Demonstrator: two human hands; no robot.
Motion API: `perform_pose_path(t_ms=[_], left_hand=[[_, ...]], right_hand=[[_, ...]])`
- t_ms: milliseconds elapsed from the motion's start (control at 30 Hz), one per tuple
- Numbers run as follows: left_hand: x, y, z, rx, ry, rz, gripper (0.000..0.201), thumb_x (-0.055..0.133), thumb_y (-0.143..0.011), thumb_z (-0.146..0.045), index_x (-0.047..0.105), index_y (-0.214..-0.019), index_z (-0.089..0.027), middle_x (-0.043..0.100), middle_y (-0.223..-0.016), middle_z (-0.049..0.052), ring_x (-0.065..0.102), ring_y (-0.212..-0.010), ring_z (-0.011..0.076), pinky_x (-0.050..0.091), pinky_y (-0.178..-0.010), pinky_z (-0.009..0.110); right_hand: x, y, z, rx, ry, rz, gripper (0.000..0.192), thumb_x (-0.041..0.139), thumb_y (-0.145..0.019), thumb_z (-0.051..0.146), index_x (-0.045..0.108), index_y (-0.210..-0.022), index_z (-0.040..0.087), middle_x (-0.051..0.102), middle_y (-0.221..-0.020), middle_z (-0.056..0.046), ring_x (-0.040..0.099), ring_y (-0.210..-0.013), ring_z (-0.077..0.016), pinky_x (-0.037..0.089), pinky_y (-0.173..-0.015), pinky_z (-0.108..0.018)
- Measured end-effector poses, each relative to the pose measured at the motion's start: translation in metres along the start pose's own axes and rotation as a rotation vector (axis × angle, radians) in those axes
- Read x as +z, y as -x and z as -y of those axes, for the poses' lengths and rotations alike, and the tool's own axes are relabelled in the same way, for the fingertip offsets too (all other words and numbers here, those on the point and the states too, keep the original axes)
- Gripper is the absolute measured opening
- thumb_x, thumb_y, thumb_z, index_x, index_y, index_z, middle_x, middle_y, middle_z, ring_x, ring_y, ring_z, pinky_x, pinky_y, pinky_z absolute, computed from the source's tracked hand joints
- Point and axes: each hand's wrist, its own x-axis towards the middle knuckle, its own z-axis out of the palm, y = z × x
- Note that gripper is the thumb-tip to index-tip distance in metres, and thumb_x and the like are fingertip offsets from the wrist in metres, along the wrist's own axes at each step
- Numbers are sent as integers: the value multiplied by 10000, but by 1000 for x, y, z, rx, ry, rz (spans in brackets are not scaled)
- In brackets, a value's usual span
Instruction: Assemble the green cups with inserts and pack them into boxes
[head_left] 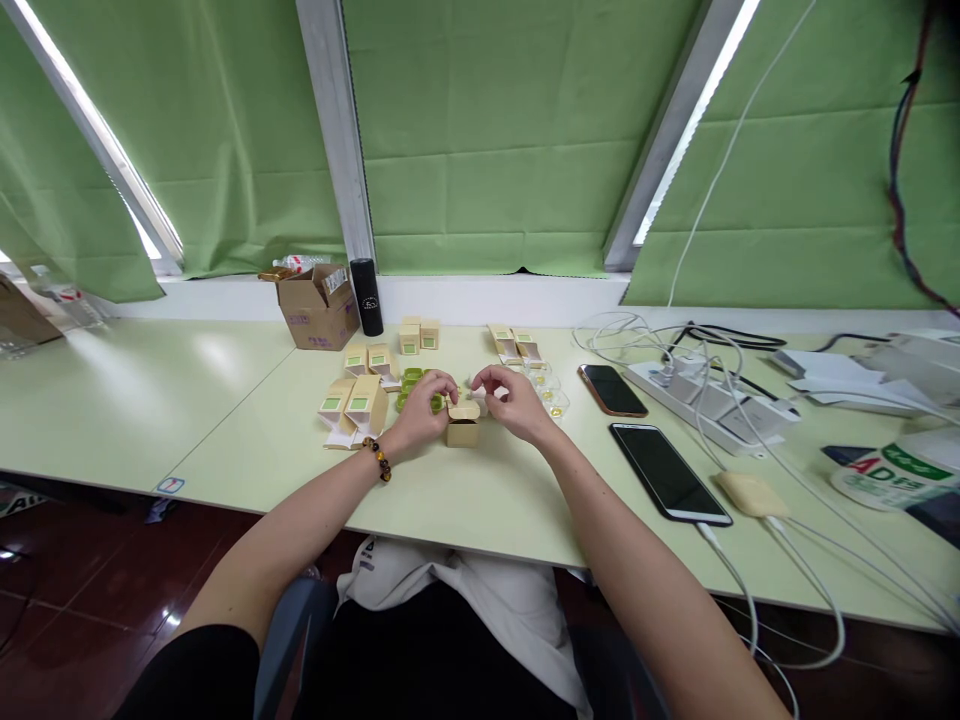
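A small tan cardboard box (463,433) stands on the table in front of me, its top flap raised. My left hand (421,412), with a beaded bracelet at the wrist, has its fingers closed at the box's upper left edge. My right hand (514,402) is pinched just above the box's right side. Something small and white shows by its fingertips, too small to name. Behind my left hand lie green trays (411,378), partly hidden. Clear plastic trays (551,393) with yellow spots lie beyond my right hand.
Open-flapped small boxes (358,402) stand at left, with closed boxes (418,336) and another open pair (515,345) farther back. A brown carton (319,310) and black cylinder (367,298) stand by the wall. At right are two phones (667,470), a power strip (712,405) and tangled cables.
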Motion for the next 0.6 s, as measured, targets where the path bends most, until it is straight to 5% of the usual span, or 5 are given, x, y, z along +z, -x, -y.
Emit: perform_pose_path(t_ms=[200, 433, 600], left_hand=[[-1, -1, -1, 9, -4, -9, 221, 589, -756, 7, 614, -832, -199, 644, -1074, 63, 612, -1043, 226, 483, -934, 371], [-1, -1, -2, 32, -17, -19, 280, 546, -698, 32, 603, -838, -204, 648, -1036, 54, 612, -1003, 219, 487, -917, 367], [0, -1, 0, 32, -18, -14, 251, 547, -707, 5, 607, -833, -204, 652, -1032, 58, 624, -1006, 225, 502, -933, 385]], right_hand=[[-2, 3, 12, -106, 70, -41, 89, 607, -830, 203, 689, -858, 223, 594, -834, -28, 574, -770, -190, 446, -638, -302], [-10, 7, 36, -171, 372, 130, 113, 642, -870, 193, 729, -930, 232, 673, -960, -42, 609, -801, -191, 386, -658, -319], [-8, 17, 19, -217, 279, 96, 105, 633, -890, 191, 711, -939, 241, 678, -986, -53, 607, -770, -190, 421, -656, -331]])
